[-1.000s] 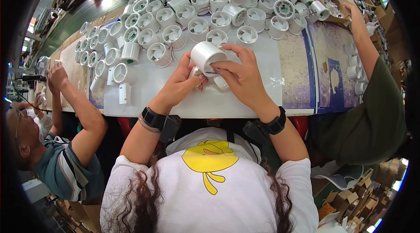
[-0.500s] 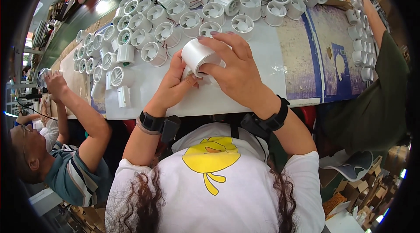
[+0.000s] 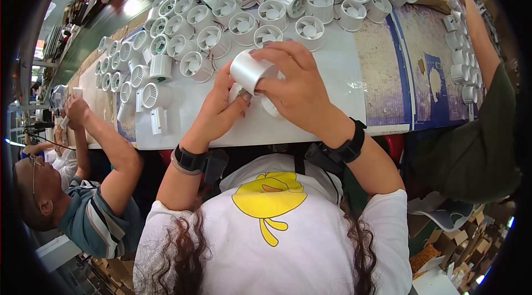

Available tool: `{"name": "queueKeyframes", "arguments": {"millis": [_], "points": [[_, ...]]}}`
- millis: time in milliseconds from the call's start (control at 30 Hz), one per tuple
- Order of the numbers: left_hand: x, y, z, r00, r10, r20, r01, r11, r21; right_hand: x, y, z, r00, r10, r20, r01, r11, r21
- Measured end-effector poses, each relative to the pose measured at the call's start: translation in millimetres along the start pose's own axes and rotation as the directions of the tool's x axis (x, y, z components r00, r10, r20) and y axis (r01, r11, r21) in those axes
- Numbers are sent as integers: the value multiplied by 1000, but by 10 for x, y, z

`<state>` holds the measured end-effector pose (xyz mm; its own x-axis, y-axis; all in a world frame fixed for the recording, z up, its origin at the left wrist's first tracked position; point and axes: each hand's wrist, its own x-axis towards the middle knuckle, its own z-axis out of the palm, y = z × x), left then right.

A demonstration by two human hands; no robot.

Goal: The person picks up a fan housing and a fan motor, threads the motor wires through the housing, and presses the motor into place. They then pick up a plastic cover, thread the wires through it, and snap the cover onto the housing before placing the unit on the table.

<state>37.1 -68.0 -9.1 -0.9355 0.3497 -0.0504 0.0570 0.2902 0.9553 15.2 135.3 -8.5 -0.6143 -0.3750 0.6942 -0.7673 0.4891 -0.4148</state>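
A white round fan housing is held tilted above the pale table sheet, in front of my chest. My left hand grips it from the left and below, the thumb by a small white part at its lower edge. My right hand is closed over its top and right side, with the thumb at the open rim. What lies inside the housing is hidden by my fingers. Just beyond my hands stand white fan housings with blades, some trailing thin dark red wires.
Many more housings fill the table's far side, and slatted ones stand to the left. A small white rectangular piece lies near the front edge. Co-workers sit on both sides; one person's hand is at the left, and white cylinders stand at the right.
The held housing has tilted slightly between my hands, and my left fingers have shifted below it. The left co-worker's hands have moved a little; the right co-worker's arm has moved.
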Motion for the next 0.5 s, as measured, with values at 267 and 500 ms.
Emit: {"name": "queueKeyframes", "arguments": {"millis": [267, 500], "points": [[24, -220, -80, 994, -11, 108, 47, 940, -337, 0, -9, 76, 994, 73, 77, -79, 994, 76], [30, -181, -83, 990, -22, 138, 60, 957, -284, 29, -30, 6, 992, -14, 124, 11, 1000, 29]]}}
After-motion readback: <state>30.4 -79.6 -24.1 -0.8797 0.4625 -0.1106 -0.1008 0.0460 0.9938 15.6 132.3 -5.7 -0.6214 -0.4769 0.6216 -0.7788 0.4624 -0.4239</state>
